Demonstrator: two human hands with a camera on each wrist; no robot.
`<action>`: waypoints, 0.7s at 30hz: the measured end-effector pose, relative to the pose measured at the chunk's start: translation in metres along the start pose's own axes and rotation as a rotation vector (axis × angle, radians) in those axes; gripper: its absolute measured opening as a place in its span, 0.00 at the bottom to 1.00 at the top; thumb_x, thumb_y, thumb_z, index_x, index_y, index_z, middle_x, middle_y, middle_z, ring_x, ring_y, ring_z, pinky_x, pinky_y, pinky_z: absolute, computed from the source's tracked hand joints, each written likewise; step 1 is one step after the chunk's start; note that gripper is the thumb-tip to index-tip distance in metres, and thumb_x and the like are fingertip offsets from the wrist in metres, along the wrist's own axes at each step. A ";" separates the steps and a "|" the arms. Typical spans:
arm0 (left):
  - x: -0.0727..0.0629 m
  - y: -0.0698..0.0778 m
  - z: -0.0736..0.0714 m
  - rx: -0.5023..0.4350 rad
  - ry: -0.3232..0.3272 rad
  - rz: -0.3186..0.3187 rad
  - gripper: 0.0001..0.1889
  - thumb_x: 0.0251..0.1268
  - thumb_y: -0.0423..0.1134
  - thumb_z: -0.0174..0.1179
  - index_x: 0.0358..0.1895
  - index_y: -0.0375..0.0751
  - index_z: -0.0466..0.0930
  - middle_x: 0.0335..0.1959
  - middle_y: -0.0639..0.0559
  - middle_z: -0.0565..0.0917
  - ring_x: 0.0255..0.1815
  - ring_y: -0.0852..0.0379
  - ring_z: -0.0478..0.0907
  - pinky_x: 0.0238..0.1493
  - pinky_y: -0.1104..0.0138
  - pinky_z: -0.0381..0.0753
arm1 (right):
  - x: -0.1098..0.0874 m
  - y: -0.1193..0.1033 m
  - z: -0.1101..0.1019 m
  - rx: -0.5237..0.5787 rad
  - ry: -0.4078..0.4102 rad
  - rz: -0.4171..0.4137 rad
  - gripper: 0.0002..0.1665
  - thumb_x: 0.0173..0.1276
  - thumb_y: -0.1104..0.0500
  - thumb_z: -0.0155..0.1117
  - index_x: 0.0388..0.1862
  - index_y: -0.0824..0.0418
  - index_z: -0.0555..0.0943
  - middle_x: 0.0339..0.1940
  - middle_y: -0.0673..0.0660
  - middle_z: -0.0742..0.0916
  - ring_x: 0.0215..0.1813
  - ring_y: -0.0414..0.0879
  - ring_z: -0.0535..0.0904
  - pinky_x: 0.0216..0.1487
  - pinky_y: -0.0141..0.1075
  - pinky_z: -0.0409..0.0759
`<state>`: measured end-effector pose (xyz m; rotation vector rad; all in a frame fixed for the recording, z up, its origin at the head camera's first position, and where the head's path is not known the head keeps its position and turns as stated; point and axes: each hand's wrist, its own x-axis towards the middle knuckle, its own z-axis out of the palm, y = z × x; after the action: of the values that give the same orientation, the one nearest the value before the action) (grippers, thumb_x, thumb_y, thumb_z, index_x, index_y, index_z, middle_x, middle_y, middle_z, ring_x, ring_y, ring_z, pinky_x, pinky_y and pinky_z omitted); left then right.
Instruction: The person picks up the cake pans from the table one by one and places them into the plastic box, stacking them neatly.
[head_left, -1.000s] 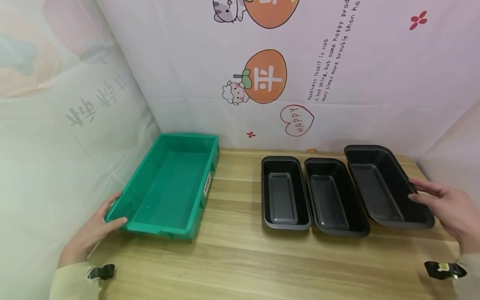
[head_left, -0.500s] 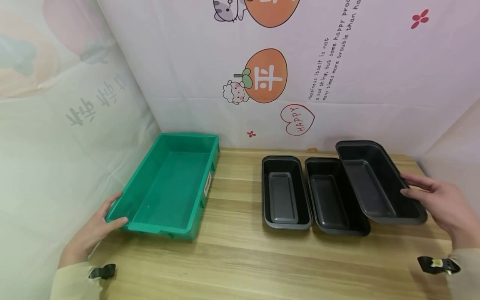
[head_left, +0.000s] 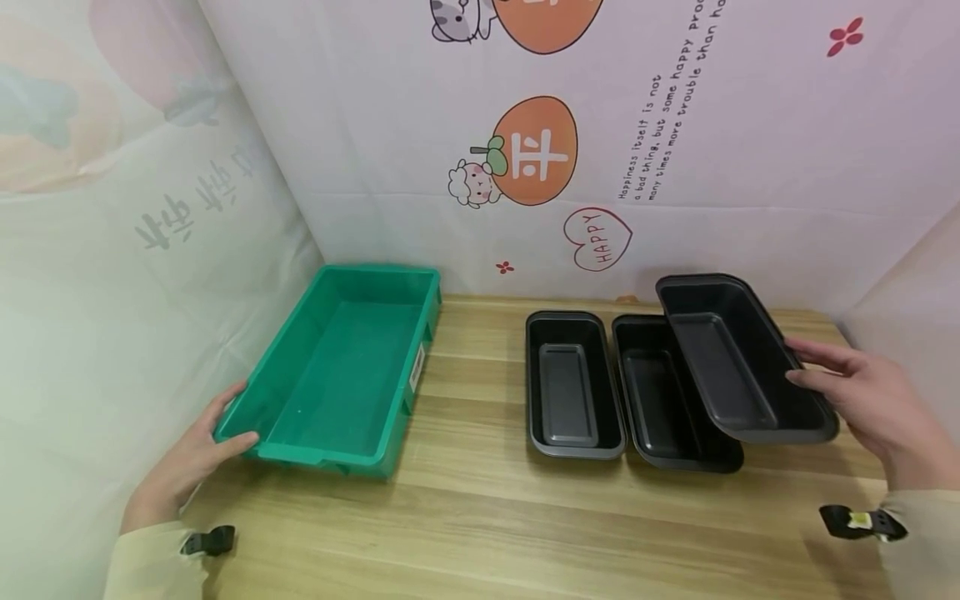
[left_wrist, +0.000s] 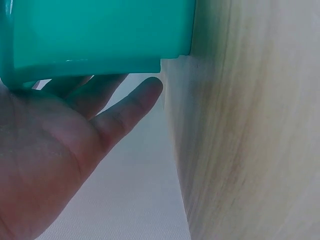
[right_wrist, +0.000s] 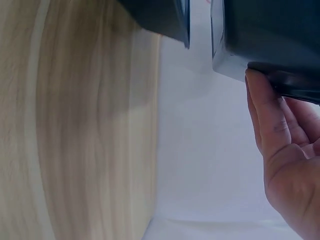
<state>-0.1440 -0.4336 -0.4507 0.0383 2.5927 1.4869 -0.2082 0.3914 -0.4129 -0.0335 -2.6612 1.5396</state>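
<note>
In the head view, your right hand [head_left: 877, 404] pinches the big black pan [head_left: 723, 358] at its 4 o'clock side, so the pan lies toward 10 o'clock from your grip. It is up off the wooden table [head_left: 480, 521], partly over the middle pan [head_left: 654, 400]. The last pan [head_left: 566, 392] sits just beside that one, at 9 o'clock. Your left hand [head_left: 187, 458] holds the green tray [head_left: 352, 375] by its 8 o'clock corner.

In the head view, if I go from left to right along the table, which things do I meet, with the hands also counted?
Left hand → green tray → leftmost black pan → middle black pan → rightmost black pan → right hand.
</note>
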 end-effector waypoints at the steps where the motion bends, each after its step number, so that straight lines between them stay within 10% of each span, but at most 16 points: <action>1: 0.000 0.000 0.000 0.004 0.002 0.002 0.46 0.72 0.37 0.58 0.80 0.53 0.33 0.79 0.39 0.29 0.74 0.29 0.23 0.58 0.25 0.39 | 0.000 -0.001 0.001 0.004 0.000 -0.001 0.34 0.70 0.59 0.66 0.73 0.59 0.69 0.47 0.29 0.74 0.40 0.25 0.78 0.32 0.29 0.81; 9: -0.001 0.001 0.001 0.004 0.007 0.012 0.46 0.72 0.37 0.57 0.80 0.53 0.33 0.79 0.39 0.29 0.74 0.29 0.23 0.58 0.25 0.38 | 0.004 -0.011 0.010 0.202 -0.057 -0.042 0.24 0.69 0.67 0.64 0.59 0.46 0.78 0.44 0.33 0.82 0.36 0.36 0.84 0.29 0.34 0.82; 21: -0.001 -0.001 0.001 0.006 0.005 0.022 0.46 0.73 0.37 0.57 0.80 0.55 0.32 0.79 0.39 0.30 0.74 0.29 0.23 0.57 0.24 0.38 | 0.008 -0.022 0.029 0.474 -0.112 -0.105 0.25 0.64 0.77 0.62 0.54 0.53 0.84 0.44 0.42 0.86 0.38 0.37 0.84 0.28 0.31 0.81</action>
<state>-0.1424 -0.4332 -0.4517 0.0645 2.6089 1.4889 -0.2175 0.3562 -0.4079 0.2176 -2.2545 2.1397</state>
